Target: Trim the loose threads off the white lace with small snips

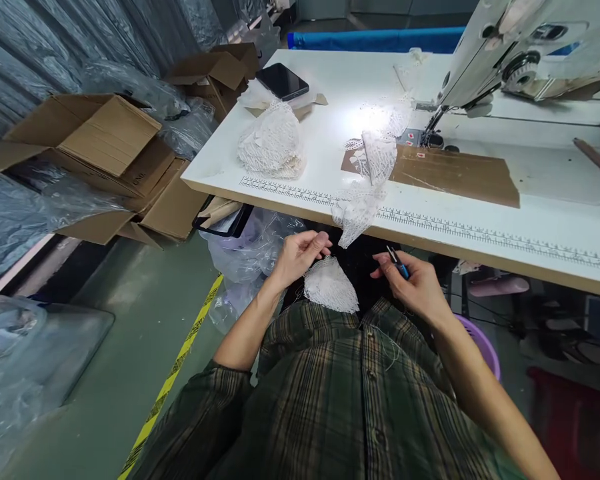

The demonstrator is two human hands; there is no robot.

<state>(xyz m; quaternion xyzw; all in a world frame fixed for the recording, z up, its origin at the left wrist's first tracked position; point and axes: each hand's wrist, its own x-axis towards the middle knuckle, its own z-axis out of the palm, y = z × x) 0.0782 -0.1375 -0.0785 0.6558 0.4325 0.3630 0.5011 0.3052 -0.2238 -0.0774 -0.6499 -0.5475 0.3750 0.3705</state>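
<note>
Right hand [414, 283] gripping blue snips [403, 269]; left hand [301, 257] curled (grasp unclear); lace [355, 215] overhanging table edge [260, 198]; cartons [111, 137] leftward.

Tabletop [325, 143]: bright, 1 white glare patch beside the sewing machine [485, 60], washing out nearby lace [380, 160]
Under the tabletop: deep shadow, detail lost
Plastic sheeting [115, 40]: dim, scattered gleams
Red object [555, 413]: dark, soft-edged
Left hand [300, 257], right hand [413, 280]: fairly sharp
Frame edges: wide-angle stretch

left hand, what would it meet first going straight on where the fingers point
Probably the hanging end of the white lace, just to the right of the left hand; depth is unclear, so it might pass in front.
</note>
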